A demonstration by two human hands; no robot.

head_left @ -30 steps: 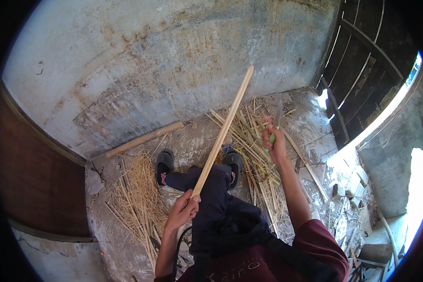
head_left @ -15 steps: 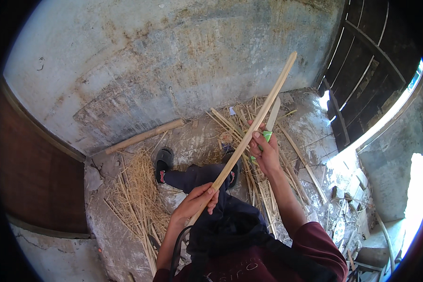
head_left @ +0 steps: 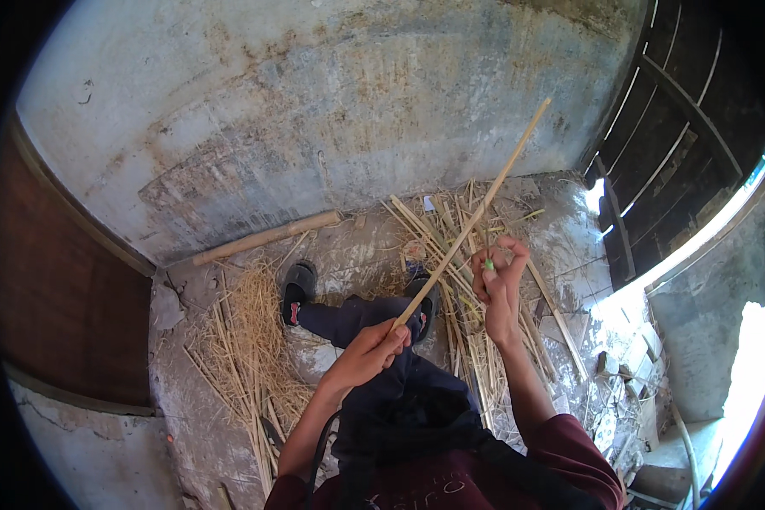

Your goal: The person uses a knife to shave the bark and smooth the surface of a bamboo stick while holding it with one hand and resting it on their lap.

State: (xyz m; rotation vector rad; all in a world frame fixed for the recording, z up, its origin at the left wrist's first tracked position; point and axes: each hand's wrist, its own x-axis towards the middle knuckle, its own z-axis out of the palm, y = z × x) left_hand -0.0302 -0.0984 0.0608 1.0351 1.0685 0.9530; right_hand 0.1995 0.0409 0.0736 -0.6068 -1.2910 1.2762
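Observation:
My left hand (head_left: 365,355) is closed round the lower end of a long split bamboo strip (head_left: 503,177). The strip slants up and away to the right, its narrow edge facing me. Just right of the strip's middle, my right hand (head_left: 503,297) grips a knife by its green handle (head_left: 489,265), mostly covered by the fingers. The knife's blade is nearly edge-on and hard to make out; whether it touches the strip I cannot tell.
Thin shavings (head_left: 259,327) heap on the floor at left, with split strips (head_left: 463,327) strewn at right. A bamboo pole (head_left: 268,238) lies along the stained wall (head_left: 314,136). Broken rubble (head_left: 642,361) sits near the slatted wooden door (head_left: 663,144). My shoes (head_left: 298,285) stand between the piles.
The bamboo strip has turned from its broad face to its narrow edge. My right hand has come away from it slightly and rotated, so the blade no longer shows flat.

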